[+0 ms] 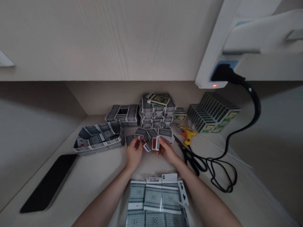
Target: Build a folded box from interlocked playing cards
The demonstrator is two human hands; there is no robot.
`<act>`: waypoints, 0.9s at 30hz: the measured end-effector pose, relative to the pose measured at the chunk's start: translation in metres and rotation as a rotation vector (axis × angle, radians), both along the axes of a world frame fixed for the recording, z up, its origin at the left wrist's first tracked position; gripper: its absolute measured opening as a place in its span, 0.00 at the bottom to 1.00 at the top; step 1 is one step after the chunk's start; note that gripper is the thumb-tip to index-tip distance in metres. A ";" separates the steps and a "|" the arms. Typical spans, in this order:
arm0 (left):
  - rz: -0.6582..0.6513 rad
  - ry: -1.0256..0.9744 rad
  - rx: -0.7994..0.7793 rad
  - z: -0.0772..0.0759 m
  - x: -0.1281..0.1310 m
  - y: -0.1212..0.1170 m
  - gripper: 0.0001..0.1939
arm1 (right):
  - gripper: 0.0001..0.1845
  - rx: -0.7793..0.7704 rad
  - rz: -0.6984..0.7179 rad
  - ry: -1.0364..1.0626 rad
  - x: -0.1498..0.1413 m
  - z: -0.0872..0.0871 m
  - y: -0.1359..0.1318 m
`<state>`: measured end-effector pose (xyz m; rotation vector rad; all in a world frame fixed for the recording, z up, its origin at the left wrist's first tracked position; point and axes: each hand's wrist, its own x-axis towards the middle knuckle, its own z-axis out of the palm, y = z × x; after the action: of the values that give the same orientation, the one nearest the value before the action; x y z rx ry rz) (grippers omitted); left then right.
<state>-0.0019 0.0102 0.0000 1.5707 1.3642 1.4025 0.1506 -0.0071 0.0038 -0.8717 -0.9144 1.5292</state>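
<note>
In the middle of the desk my right hand (167,150) pinches a playing card (154,143) with a red face, bent along one side. My left hand (134,153) is closed, with a small white-edged piece of card (139,138) at its fingertips. Another small card piece (147,147) lies or hangs between the hands; whether the left fingers touch it I cannot tell. Loose face-down cards (142,133) lie just beyond. Closer to me, between my forearms, is a panel of joined playing cards (153,198) with patterned backs up.
A card-built tray (99,145), a card box (123,114) and stacked card cases (157,110) stand at the back. To the right are card packs (213,115), a yellow glue gun (188,135), black scissors (193,159) and a looped cable (227,151). A black phone-like slab (49,183) lies left.
</note>
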 end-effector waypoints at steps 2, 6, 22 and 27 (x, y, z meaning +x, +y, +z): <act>0.006 0.025 -0.001 -0.002 0.001 0.001 0.10 | 0.19 -0.009 -0.043 0.045 -0.001 0.000 0.000; 0.038 0.070 0.010 -0.004 0.001 0.001 0.11 | 0.23 -0.047 -0.090 0.099 0.000 0.006 0.001; -0.012 0.212 0.171 0.001 0.008 -0.010 0.11 | 0.21 -0.029 -0.005 0.188 0.004 0.007 0.001; -0.174 0.318 0.272 0.009 0.008 -0.014 0.11 | 0.19 -0.023 -0.070 0.158 0.001 0.006 0.002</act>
<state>0.0060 -0.0034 0.0086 2.1117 1.2094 1.3133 0.1514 -0.0047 0.0098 -0.7798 -0.7455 1.5271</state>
